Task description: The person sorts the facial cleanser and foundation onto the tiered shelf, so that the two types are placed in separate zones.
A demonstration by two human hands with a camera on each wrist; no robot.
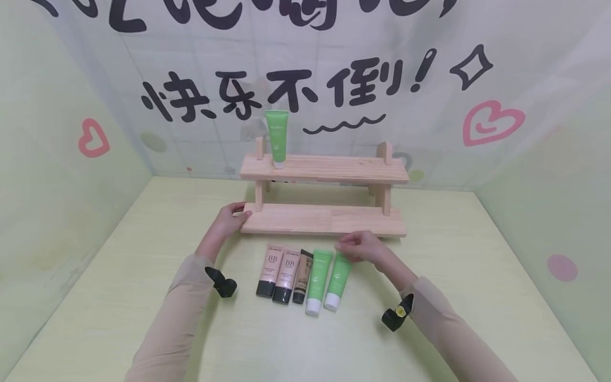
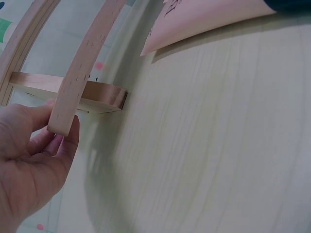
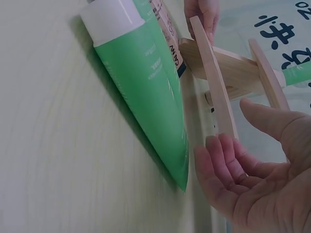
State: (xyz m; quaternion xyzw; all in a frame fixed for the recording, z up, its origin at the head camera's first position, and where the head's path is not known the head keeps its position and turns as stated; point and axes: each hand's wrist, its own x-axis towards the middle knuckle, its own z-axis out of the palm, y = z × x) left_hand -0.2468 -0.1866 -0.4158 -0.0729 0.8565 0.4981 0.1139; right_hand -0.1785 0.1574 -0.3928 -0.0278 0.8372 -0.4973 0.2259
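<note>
A two-tier wooden shelf stands toward the back of the table. My left hand grips the left end of its lower board, thumb above and fingers beneath, as the left wrist view shows. Near the front of that board is my right hand, just above the tail of the rightmost green tube. In the right wrist view the right hand has its thumb apart from its loosely bent fingers and holds nothing. That green tube lies apart from the fingers. Another green tube stands upright at the upper board's left.
Left of the rightmost tube lie another green tube, a small brown tube and two pink BB cream tubes with black caps, side by side. Printed fabric walls enclose the table at the back and sides.
</note>
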